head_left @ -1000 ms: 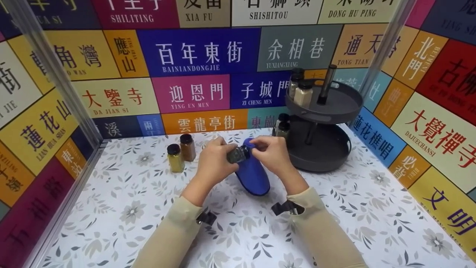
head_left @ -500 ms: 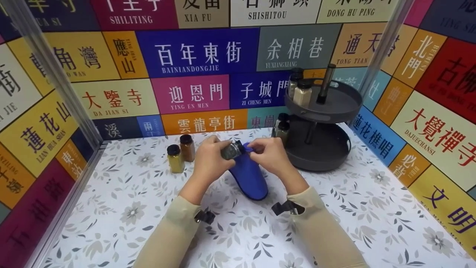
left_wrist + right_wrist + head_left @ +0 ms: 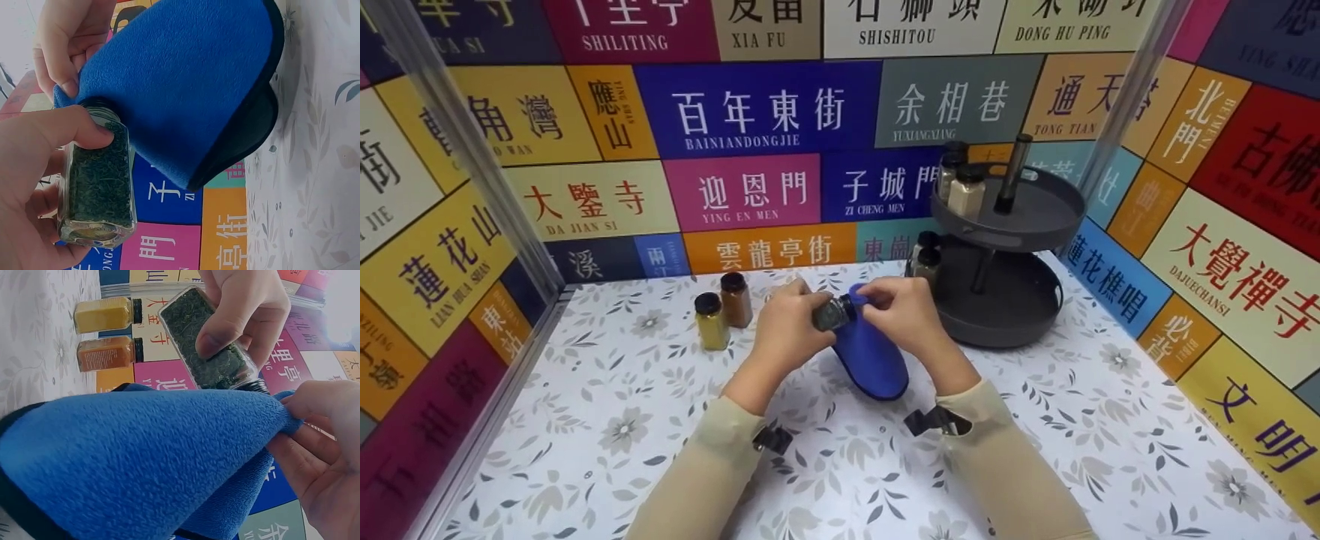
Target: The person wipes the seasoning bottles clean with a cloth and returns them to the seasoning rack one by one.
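My left hand (image 3: 787, 326) grips a glass spice jar (image 3: 101, 174) of dark green dried herbs, thumb along its side. The jar is tilted, its black cap toward the right hand. My right hand (image 3: 904, 311) pinches a blue cloth (image 3: 874, 360) with a dark edge against the cap end. In the right wrist view the cloth (image 3: 146, 455) partly covers the cap, and the rest of it hangs down. To the left of the hands stand a jar of yellow powder (image 3: 711, 322) and a jar of orange-brown powder (image 3: 736, 301), both upright with black caps.
A dark grey two-tier round rack (image 3: 997, 322) stands at the back right. On its upper tier are a jar of pale powder (image 3: 966, 193) and a darker-capped jar behind; more jars stand on the lower tier. A patterned white cloth covers the table (image 3: 622, 480).
The left hand and the herb jar shift slightly left, then back right. The hanging end of the cloth swings with them. Both hands keep hold throughout.
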Demonstrator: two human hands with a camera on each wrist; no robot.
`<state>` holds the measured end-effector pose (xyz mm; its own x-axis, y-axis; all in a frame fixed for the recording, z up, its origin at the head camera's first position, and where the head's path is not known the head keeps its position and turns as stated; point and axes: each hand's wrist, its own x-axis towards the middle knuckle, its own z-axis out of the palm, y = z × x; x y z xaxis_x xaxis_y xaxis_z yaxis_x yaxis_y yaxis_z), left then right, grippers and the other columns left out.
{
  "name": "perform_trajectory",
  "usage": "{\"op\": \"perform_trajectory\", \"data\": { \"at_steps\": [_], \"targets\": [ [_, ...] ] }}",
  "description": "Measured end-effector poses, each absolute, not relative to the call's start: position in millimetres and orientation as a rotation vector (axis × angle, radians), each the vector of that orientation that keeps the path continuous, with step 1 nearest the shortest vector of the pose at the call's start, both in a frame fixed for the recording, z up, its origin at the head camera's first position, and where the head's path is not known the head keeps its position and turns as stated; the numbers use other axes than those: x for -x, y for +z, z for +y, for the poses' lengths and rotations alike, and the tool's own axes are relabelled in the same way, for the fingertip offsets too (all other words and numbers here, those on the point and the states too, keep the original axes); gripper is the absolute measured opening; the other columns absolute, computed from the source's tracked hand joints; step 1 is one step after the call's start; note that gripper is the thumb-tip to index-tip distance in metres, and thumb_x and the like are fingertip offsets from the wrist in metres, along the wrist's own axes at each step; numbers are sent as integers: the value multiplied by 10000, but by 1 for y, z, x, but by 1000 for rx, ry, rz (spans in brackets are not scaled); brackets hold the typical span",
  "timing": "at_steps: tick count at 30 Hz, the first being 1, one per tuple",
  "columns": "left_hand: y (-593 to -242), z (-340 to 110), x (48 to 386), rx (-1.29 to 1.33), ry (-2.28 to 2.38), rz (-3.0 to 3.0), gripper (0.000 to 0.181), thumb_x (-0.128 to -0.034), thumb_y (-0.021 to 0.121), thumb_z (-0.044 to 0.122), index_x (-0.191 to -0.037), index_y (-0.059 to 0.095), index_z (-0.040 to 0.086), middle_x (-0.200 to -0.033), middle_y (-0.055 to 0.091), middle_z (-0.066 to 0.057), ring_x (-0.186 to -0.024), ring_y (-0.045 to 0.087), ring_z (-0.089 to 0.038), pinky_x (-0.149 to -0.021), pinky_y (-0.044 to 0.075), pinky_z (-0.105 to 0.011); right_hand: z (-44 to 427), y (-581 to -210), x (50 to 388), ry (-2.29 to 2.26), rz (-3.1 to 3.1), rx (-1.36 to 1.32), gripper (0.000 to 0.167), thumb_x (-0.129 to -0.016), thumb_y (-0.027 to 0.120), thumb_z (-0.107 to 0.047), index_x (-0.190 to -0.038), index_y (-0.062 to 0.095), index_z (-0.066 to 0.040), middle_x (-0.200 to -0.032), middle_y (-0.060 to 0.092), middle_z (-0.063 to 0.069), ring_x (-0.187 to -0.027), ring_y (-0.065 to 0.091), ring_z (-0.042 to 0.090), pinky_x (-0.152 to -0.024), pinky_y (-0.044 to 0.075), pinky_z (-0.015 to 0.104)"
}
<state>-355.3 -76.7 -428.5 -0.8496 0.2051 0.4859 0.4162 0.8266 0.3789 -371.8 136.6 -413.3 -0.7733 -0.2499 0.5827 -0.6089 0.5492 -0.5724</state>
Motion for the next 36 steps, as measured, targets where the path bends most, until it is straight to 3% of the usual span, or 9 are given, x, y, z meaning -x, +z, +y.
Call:
{"op": "perform_trajectory", "data": {
  "at_steps": [14,36],
  "targets": [
    [-425,-72,355,538,-682,-2560,494,-737,921,236,-1214,814,169,-937,634,-46,-862,585,-227,-762,542,-414,139,-421,381,1146,-2290,-614,155,-868,753,-20,-970,849,-87,-957,827,66,-803,754,167,-731,640,362],
    [-430,-84,359,435,-828,-2532,545,-708,899,241,-1240,811,162,-936,638,-48,-814,552,-224,-724,489,-385,139,-416,377,1085,-2462,-698,171,-842,753,-60,-977,853,-91,-951,827,67,-790,749,195,-755,651,405]
  ]
}}
